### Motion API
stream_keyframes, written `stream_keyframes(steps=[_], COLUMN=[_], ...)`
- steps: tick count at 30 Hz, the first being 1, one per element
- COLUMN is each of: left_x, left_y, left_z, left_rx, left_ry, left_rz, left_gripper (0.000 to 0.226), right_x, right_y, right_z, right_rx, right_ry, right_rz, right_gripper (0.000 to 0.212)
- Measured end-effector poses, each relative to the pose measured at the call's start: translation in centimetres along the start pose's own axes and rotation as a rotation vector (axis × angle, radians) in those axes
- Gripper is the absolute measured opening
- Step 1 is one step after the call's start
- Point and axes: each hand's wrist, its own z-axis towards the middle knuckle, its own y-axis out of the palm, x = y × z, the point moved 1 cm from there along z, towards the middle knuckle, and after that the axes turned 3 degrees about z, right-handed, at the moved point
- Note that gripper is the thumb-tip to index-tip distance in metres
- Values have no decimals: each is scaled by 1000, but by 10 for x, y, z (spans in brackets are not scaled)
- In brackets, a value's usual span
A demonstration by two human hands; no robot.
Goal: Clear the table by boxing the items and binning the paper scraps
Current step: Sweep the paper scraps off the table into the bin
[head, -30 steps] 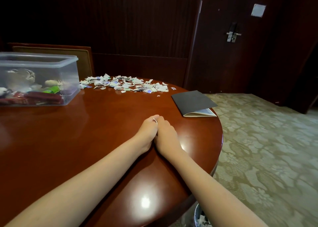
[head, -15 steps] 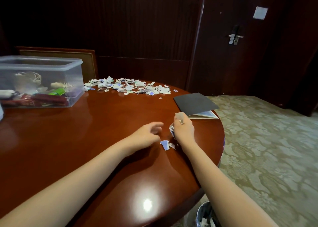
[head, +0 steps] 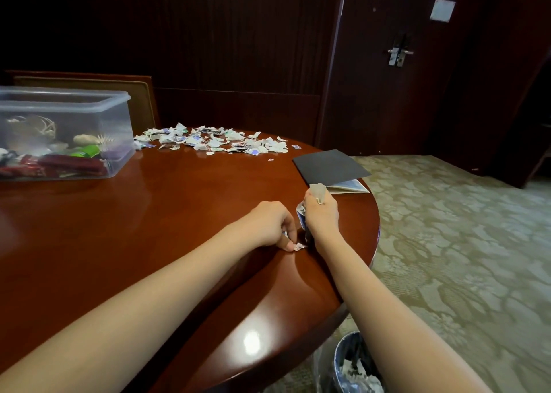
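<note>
On the round wooden table (head: 167,231) my right hand (head: 322,213) grips a bunch of paper scraps (head: 316,190) that stick out above and to the left of the fist. Beside it my left hand (head: 269,224) pinches small scraps (head: 299,246) lying on the tabletop with its fingertips. A wide spread of torn paper scraps (head: 214,140) lies at the table's far edge. The clear plastic box (head: 64,133) stands at the far left with several items inside. A bin (head: 354,366) with scraps in it sits on the floor under the table's near right edge.
A black-covered booklet (head: 328,167) lies at the table's right edge, just beyond my right hand. A chair back (head: 143,100) stands behind the box. Patterned carpet (head: 462,243) stretches to the right, with a dark door (head: 399,52) behind.
My hands, pressed together on the table a second ago, have parted. The right hand lifted with a bunch of scraps, and the left moved onto the few scraps left on the tabletop.
</note>
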Motion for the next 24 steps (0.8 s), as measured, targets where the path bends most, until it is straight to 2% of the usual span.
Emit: stream_keyframes(steps=[4,7,12,14,16,18,21,24], left_x=[1,0,5,10,18,31,57,68], left_y=[7,15,26,23,19,20,30,45], left_z=[-4,-12,-28,-34,-44,-59,-85,-98], left_rx=[62,103,139,263,418,451,199,-19], left_ry=[12,37,49,-11,-146,-258,-298,-348], left_rz=[-12,-117,-274,-371,-638,-1031,-1630,-1890], left_gripper=[8,7,33,28,11,17,23,23], right_x=[0,0,0,-1,-1,-1,-6,-9], right_y=[-4,-7,-16,-21,-24,-26,-30,-24], right_z=[-3,-7,-8,-9,-9,-9,-12,-17], right_rx=[16,-10,-25,-60,-107,-139,-174,-224], right_ry=[-17,-87,-113,-102,-114,-130,-239,-386], right_rz=[-15,-68,-66,-52,-105,-185,-365,-637], right_gripper=[27,24,37,39,39,37,33,23])
